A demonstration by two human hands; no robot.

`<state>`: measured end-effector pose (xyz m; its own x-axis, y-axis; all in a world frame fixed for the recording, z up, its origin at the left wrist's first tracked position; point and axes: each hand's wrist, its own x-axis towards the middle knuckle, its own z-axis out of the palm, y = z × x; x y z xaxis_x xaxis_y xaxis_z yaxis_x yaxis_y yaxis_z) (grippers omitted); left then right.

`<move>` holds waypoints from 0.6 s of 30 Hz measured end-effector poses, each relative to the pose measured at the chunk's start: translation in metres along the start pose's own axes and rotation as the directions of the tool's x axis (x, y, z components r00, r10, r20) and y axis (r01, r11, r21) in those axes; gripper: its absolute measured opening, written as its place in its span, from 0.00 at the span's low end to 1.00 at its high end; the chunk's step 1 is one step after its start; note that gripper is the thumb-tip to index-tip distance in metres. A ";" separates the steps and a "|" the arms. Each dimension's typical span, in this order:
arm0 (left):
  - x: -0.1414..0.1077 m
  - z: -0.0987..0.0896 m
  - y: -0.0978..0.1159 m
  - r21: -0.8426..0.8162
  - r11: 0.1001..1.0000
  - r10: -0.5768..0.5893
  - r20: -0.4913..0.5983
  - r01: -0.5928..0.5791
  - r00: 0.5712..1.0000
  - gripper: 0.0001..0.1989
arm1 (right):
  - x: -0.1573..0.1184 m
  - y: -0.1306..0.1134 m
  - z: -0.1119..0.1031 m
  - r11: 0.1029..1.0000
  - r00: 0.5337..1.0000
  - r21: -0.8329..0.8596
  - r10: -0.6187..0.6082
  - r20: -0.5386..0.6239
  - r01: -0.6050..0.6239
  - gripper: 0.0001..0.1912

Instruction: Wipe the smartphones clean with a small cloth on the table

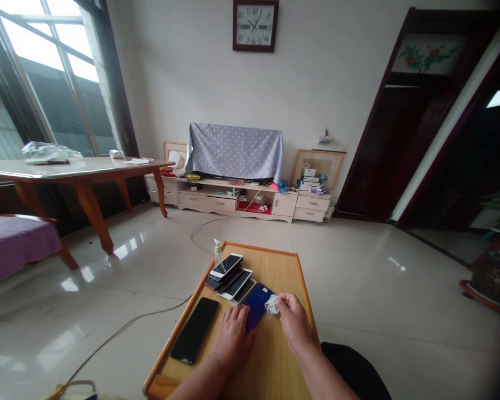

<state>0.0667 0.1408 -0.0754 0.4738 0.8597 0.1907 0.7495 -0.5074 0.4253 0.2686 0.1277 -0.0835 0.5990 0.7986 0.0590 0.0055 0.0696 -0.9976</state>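
Observation:
A blue phone [257, 303] lies back side up on the small wooden table [278, 266]. Along its left edge rests my left hand [232, 336], fingers bent and close together against the phone. My right hand [294, 319] pinches a crumpled white tissue [272, 304] over the phone's right edge. To the left lies a large black phone [195, 331], screen up. Farther back, several phones are stacked loosely, with a white one [227, 265] on top. Behind the stack stands a small clear bottle [217, 253] with a pale green top.
A cable [137, 318] runs over the floor left of the small table. Farther off are a dining table [79, 169], a purple-covered seat [16, 244] and a low white cabinet [208, 201]. A large plant pot [494, 283] stands at the right.

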 end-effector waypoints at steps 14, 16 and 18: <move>0.028 0.004 0.024 -0.085 0.994 0.070 0.054 -0.065 0.996 0.21 | 0.018 0.008 -0.018 0.978 0.997 -0.196 -0.065 0.040 0.072 0.26; 0.032 0.006 0.026 -0.075 0.997 0.036 0.044 -0.033 0.998 0.27 | 0.023 0.003 -0.017 0.961 0.992 -0.251 -0.102 0.068 0.116 0.22; 0.035 0.008 0.025 -0.053 0.999 0.000 0.030 0.001 1.000 0.29 | 0.030 -0.001 -0.018 0.936 0.984 -0.308 -0.145 0.106 0.171 0.17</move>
<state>0.1057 0.1574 -0.0652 0.4876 0.8575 0.1641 0.7247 -0.5023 0.4717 0.3006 0.1407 -0.0816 0.5035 0.8390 0.2065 0.3545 0.0174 -0.9349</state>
